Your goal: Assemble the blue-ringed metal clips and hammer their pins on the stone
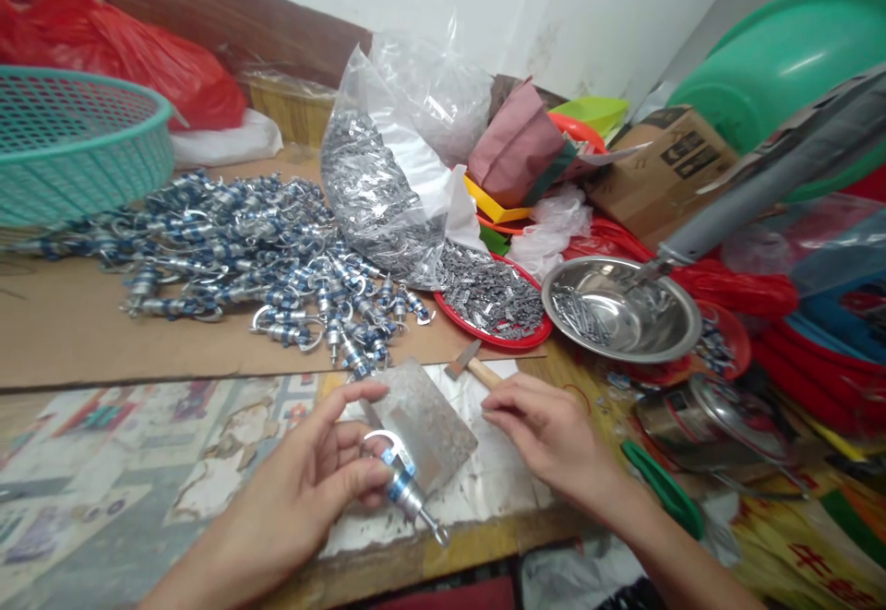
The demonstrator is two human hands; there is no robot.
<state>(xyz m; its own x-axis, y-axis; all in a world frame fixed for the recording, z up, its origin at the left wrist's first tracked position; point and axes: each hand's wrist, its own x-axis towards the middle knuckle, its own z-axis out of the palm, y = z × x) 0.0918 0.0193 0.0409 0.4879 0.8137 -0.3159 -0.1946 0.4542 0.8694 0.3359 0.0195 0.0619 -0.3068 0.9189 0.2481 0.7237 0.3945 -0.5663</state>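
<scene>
In my left hand [339, 462] a small silver swivel hook [403, 490] with blue bands is pinched between thumb and fingers. Its curved hook end points up, and its eyelet end points down to the right. Beneath it lies a worn flat metal plate [433, 421] on the bench. My right hand [546, 416] is closed at the wooden handle of a small hammer [481, 370], whose head points away to the left, just beyond the plate. The fingers hide the end of the handle. Many similar hooks [242, 241] lie in a heap on cardboard behind.
A red dish [546, 338] of small metal strips and a clear bag [374, 195] of them stand behind. To the right are a steel bowl [623, 352] with pins and a metal pot [712, 425]. A turquoise basket [83, 149] stands at the left.
</scene>
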